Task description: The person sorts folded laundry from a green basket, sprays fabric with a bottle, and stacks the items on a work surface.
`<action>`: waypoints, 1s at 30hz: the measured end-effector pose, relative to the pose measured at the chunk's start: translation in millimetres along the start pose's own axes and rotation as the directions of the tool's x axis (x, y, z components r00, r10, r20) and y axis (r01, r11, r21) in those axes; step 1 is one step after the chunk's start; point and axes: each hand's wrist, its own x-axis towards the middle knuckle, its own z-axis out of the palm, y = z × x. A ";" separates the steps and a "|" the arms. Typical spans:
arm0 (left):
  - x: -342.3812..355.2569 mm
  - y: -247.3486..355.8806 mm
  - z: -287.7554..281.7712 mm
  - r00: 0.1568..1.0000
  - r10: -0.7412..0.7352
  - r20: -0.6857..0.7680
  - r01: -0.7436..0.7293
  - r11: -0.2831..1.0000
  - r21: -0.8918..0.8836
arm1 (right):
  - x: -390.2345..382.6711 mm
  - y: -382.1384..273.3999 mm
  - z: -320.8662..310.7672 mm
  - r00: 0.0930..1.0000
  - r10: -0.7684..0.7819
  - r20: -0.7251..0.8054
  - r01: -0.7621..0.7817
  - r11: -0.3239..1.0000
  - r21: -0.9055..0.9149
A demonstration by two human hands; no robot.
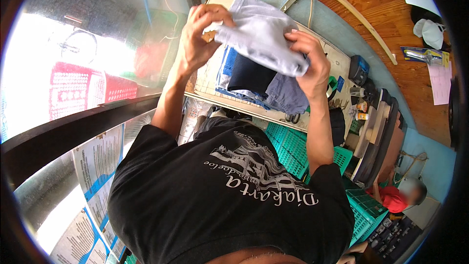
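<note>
A light grey folded garment (264, 29) is held up over the table (207, 80), stretched between my two hands. My left hand (201, 32) pinches its left edge between thumb and fingers. At the other end, my right hand (311, 56) grips the right edge, thumb on top and the fingers partly hidden. Beneath it lies a pile of clothes: a black piece (250, 74), a grey-blue piece (287, 94) and blue denim (226, 66) at the left. The held garment covers the far part of this pile.
Scissor handles (292, 118) lie at the table's near edge. Green plastic crates (288, 147) stand below it. To the right are a dark blue bag (359, 70) and small bottles (362, 110). A glass window with a dark frame (78, 139) borders the left. Another person in red (392, 199) is at lower right.
</note>
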 end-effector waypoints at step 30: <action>-81.6 -52.9 66.4 0.662 -0.682 0.309 0.745 0.559 -0.364 | -126.0 -26.6 37.0 0.970 0.181 0.164 -0.161 0.979 -0.127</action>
